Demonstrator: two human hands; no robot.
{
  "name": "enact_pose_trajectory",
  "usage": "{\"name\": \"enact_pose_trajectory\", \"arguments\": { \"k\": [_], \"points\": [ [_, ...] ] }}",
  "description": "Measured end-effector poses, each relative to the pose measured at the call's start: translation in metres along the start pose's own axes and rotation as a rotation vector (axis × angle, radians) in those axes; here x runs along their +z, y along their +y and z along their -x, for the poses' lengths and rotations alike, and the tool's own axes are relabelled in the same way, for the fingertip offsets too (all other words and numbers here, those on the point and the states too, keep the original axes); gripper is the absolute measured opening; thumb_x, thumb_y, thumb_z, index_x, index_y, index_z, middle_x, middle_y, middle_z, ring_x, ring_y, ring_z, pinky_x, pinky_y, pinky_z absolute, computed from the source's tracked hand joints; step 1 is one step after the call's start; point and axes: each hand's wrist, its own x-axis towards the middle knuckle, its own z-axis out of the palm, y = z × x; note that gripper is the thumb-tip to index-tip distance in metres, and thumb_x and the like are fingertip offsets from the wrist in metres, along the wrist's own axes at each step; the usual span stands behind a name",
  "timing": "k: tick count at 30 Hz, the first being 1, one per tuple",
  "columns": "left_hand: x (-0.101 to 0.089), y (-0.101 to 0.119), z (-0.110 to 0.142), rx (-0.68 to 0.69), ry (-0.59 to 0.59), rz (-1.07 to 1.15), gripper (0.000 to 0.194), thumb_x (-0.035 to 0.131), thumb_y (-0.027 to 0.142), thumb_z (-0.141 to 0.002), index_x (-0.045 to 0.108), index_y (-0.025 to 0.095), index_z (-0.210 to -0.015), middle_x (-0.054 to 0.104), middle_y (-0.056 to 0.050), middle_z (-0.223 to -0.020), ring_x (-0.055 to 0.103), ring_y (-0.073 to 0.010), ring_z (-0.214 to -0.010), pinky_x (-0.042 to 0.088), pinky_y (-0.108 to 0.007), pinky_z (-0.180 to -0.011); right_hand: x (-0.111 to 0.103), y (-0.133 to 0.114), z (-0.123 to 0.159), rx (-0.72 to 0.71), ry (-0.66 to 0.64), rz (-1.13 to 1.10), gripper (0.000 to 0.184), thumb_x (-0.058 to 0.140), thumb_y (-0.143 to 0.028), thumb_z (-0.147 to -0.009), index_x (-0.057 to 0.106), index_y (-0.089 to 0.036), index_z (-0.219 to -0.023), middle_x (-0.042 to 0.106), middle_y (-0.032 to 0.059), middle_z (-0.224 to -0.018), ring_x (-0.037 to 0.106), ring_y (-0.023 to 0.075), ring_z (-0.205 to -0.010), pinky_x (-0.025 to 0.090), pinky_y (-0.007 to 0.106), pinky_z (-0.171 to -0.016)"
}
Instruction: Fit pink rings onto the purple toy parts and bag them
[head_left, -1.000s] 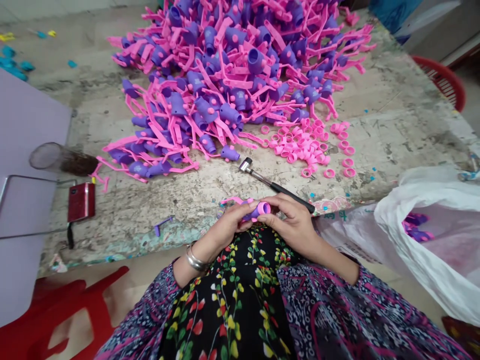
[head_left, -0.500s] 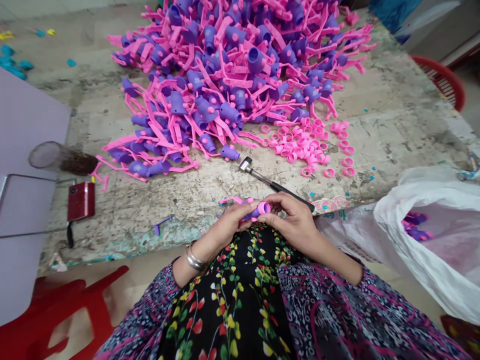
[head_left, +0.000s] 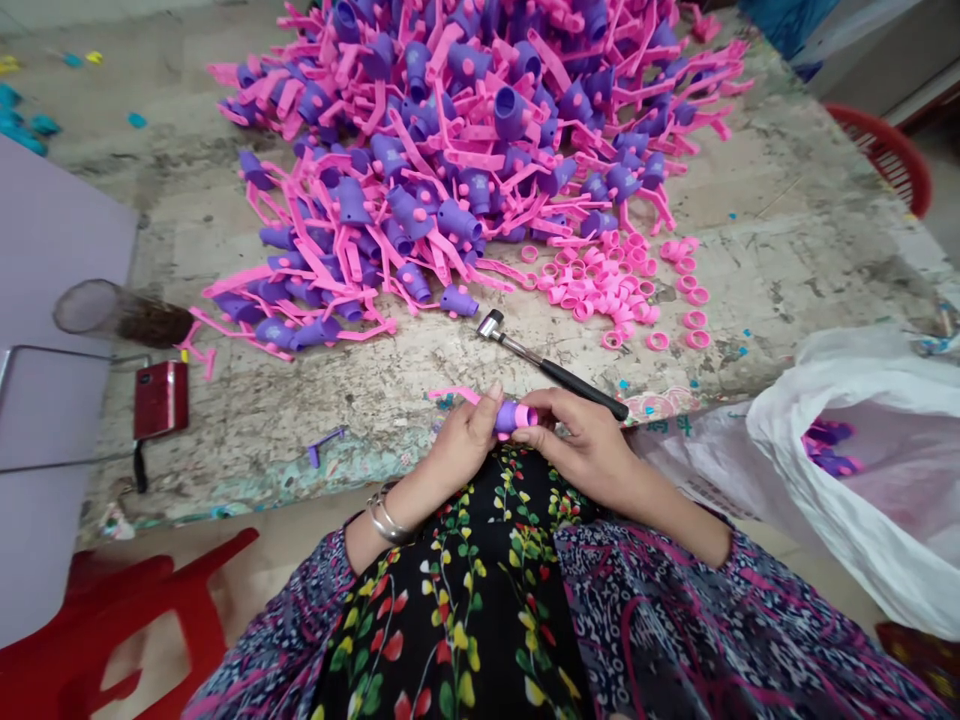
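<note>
My left hand (head_left: 466, 437) is closed round a purple plastic piece (head_left: 507, 417) with a pink arm that sticks out to the left. A pink ring (head_left: 526, 416) sits at the right end of this piece. The thumb and fingers of my right hand (head_left: 576, 438) pinch that ring. Just beyond my hands lies a small hammer (head_left: 551, 367) with a black handle and a metal head. Loose pink rings (head_left: 596, 280) are spread on the table past the hammer. Behind them rises a large pile of purple and pink pieces (head_left: 450, 150).
A white sack (head_left: 787, 400) with similar pieces inside stands at the right. On the left of the worn table (head_left: 247, 420) are a lying glass (head_left: 112, 312), a red device (head_left: 160, 398) and a small purple scrap (head_left: 324, 446). Red stools (head_left: 180, 600) stand lower left.
The purple piece has turned slightly, so its ring end now faces more to the right. My left thumb has lifted and shifted back from the ring. My right hand keeps its pinch.
</note>
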Motion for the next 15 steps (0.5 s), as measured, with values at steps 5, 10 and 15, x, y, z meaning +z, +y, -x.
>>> {"name": "enact_pose_trajectory", "arguments": {
  "k": [5, 10, 15],
  "points": [
    [0.0007, 0.0013, 0.0029, 0.066, 0.099, -0.205, 0.056, 0.028, 0.063, -0.095, 0.045, 0.021, -0.062, 0.049, 0.001, -0.059, 0.044, -0.0161, -0.059, 0.033, -0.029, -0.060, 0.0014, 0.0003, 0.0011, -0.057, 0.013, 0.053, 0.014, 0.059, -0.031, -0.095, 0.063, -0.018, -0.095, 0.070, 0.0034, -0.081, 0.064, 0.0163, -0.071, 0.048, 0.028, -0.066],
    [0.0020, 0.0036, 0.0049, 0.119, 0.179, -0.326, 0.053, 0.027, 0.057, -0.096, 0.044, 0.022, -0.060, 0.048, 0.001, -0.057, 0.043, -0.0160, -0.056, 0.030, -0.029, -0.059, 0.0058, 0.0029, -0.0003, -0.109, 0.056, 0.055, 0.012, 0.058, -0.028, -0.095, 0.063, -0.017, -0.092, 0.069, 0.0035, -0.079, 0.065, 0.0163, -0.072, 0.049, 0.028, -0.067],
    [-0.0006, 0.0069, 0.0041, 0.094, 0.201, -0.373, 0.052, 0.028, 0.057, -0.096, 0.045, 0.022, -0.062, 0.048, 0.000, -0.058, 0.043, -0.0161, -0.056, 0.028, -0.029, -0.059, 0.0076, 0.0060, -0.0008, -0.024, 0.074, -0.050, 0.014, 0.062, -0.033, -0.093, 0.064, -0.019, -0.094, 0.069, 0.0031, -0.080, 0.063, 0.0168, -0.071, 0.049, 0.029, -0.066]
  ]
}}
